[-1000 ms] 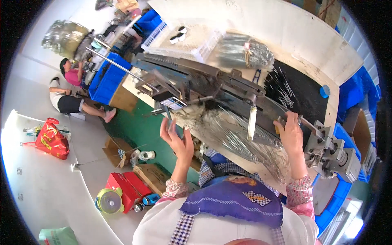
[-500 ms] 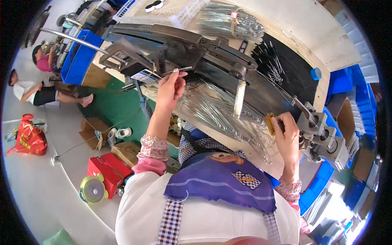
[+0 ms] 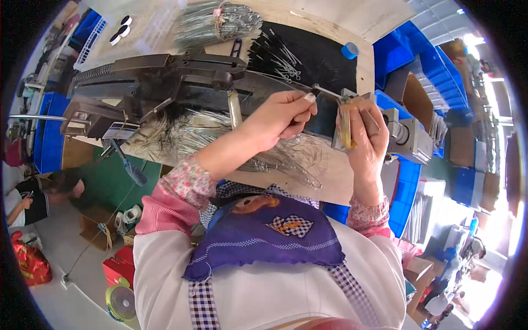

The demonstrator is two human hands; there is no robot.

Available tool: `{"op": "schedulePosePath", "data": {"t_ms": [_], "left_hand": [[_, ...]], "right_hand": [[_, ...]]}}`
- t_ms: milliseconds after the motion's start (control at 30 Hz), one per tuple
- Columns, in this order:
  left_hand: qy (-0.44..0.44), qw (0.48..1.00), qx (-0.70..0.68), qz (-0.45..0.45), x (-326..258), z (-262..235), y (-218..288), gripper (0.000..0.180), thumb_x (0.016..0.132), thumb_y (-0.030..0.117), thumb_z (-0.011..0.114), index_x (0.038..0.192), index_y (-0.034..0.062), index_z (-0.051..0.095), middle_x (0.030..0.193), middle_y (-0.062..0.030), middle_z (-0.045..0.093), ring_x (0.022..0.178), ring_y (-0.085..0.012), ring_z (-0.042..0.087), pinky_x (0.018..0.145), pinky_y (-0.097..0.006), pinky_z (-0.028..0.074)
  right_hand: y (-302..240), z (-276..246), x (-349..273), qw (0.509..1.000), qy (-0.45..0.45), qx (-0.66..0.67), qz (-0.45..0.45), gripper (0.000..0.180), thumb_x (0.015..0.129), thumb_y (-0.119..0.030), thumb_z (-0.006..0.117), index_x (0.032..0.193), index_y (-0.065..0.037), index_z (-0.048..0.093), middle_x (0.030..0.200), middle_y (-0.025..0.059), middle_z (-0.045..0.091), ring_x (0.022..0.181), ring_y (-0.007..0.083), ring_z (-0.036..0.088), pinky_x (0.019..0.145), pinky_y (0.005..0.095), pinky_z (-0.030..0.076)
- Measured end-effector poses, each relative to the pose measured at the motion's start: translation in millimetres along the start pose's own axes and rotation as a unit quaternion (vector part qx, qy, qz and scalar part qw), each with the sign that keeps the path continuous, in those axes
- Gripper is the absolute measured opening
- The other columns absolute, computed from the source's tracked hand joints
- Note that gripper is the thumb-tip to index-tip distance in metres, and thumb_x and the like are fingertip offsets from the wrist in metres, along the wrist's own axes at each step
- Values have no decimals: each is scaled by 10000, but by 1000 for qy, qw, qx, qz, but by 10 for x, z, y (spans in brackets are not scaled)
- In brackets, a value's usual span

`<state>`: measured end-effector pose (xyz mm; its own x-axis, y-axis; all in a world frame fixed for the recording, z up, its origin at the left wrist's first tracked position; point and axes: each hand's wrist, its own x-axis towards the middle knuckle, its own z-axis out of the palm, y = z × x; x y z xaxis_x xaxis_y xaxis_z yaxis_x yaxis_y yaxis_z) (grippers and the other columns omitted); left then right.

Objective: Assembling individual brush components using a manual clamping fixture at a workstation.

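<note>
Just in front of the dark metal bench machine (image 3: pixel 192 82), my left hand (image 3: pixel 283 118) is closed in a pinch, thumb and forefinger at the end of a thin metal wire (image 3: pixel 278 78). That wire runs along the machine toward its right end; the fingers partly hide where they grip it. My right hand (image 3: pixel 367 132) wraps around a flat yellow handle-like piece (image 3: pixel 345 125) beside the grey metal clamp blocks (image 3: pixel 404 135). A pile of bent wires (image 3: pixel 258 159) lies beneath my left forearm.
Several looped wires (image 3: pixel 286 63) lie on a black mat (image 3: pixel 324 60) with a blue cap (image 3: pixel 350 50) at its edge. Behind the machine sits a tied wire bundle (image 3: pixel 214 25). Blue bins (image 3: pixel 393 47) stand at the right; a person sits at the far left.
My left hand has moved right, from the machine's left part to beside my right hand. My right hand still holds the yellow piece, now tilted upright. The whole view has swung to the right.
</note>
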<state>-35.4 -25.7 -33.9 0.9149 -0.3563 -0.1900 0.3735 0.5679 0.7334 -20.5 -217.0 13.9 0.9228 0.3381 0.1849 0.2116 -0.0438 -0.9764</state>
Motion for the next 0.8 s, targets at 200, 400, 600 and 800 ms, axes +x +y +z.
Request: {"op": "schedulePosePath", "data": {"t_ms": [200,400,600,800], "left_hand": [[225,964,-26,140,54,-57,-168,232,992,246,520,884,45,559,616,52,416,419,-59,334,394,-220,234],[259,951,-8,170,19,-49,-160,223,998,242,507,885,58,565,615,47,402,443,-60,336,407,-227,226],[263,951,-20,162,-18,38,-190,203,998,220,500,887,67,574,608,38,410,445,-63,318,411,-235,220],[269,945,-49,177,-57,14,-168,233,1001,250,496,890,58,568,600,33,417,443,-67,324,417,-240,237]], "right_hand": [[-52,-229,39,991,52,-123,-21,101,929,-101,598,934,0,606,805,35,651,728,67,620,607,223,480],[150,303,1063,841,-65,-435,-316,205,778,-5,531,953,-51,627,904,156,670,874,347,648,761,429,521],[195,400,1123,897,-355,-262,-33,244,861,-51,555,1067,55,632,771,110,661,683,177,635,651,305,515],[232,313,1162,924,-339,-176,25,290,879,-109,584,1106,66,626,783,99,665,631,129,623,626,279,522]]}}
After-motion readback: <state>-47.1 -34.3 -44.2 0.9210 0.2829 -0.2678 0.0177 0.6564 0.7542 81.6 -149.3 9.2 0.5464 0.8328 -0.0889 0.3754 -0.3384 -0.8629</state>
